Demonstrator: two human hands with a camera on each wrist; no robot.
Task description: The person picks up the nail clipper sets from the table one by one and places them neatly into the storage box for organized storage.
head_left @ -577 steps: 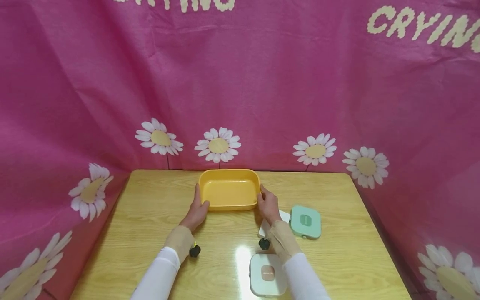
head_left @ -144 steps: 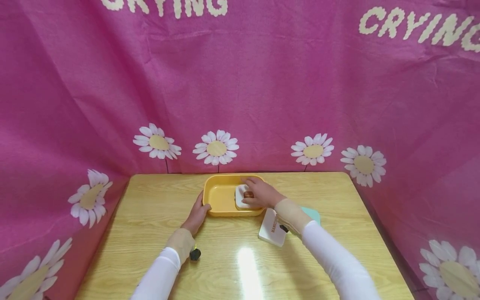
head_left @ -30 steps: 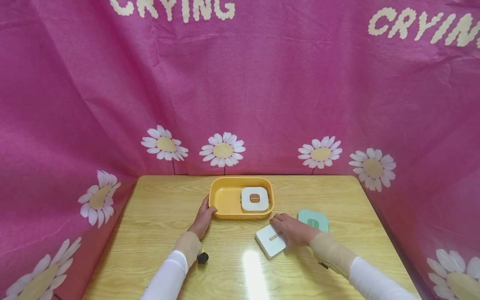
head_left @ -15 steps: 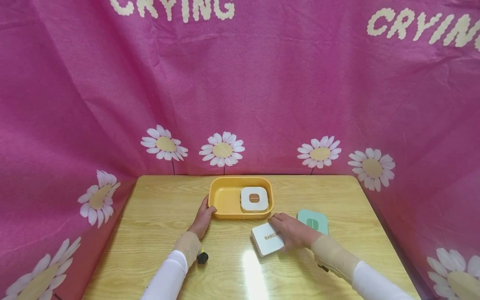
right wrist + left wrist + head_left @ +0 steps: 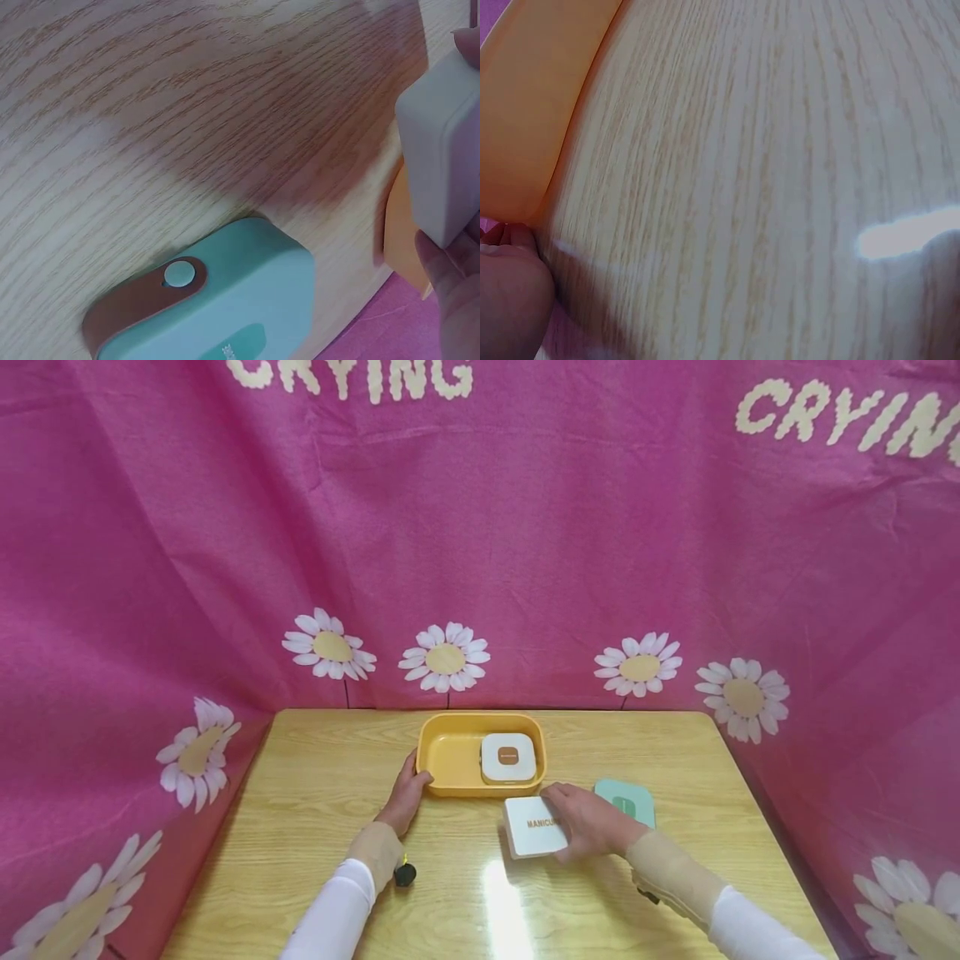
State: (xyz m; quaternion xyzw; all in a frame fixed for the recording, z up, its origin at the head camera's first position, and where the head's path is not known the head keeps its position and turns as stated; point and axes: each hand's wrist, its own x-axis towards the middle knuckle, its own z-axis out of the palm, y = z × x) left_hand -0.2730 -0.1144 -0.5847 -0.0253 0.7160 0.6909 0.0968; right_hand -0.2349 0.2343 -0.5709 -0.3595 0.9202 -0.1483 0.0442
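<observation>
At the back of the table my left hand (image 5: 405,795) grips the left end of a yellow tray (image 5: 450,793), its thumb over the rim. In the left wrist view only part of that hand (image 5: 514,289) shows, against the tray's wall (image 5: 540,97). Inside the tray's right half lies a white square case (image 5: 491,768) with a brown label. My right hand (image 5: 592,822) grips a white box (image 5: 534,839) lettered "MANICU…", the rest hidden by the fingers. In the right wrist view the box (image 5: 435,142) sits between thumb and fingers, tilted above the table.
A mint green case (image 5: 639,802) lies on the table right of the tray, behind my right wrist. Its brown strap (image 5: 135,304) with a round button shows in the right wrist view. A pink cloth with daisies (image 5: 480,543) hangs behind the wooden table (image 5: 337,743).
The white case went from the table's front into the tray under my right hand. That hand then took hold of the white box, which has turned and risen. My left hand stays on the tray.
</observation>
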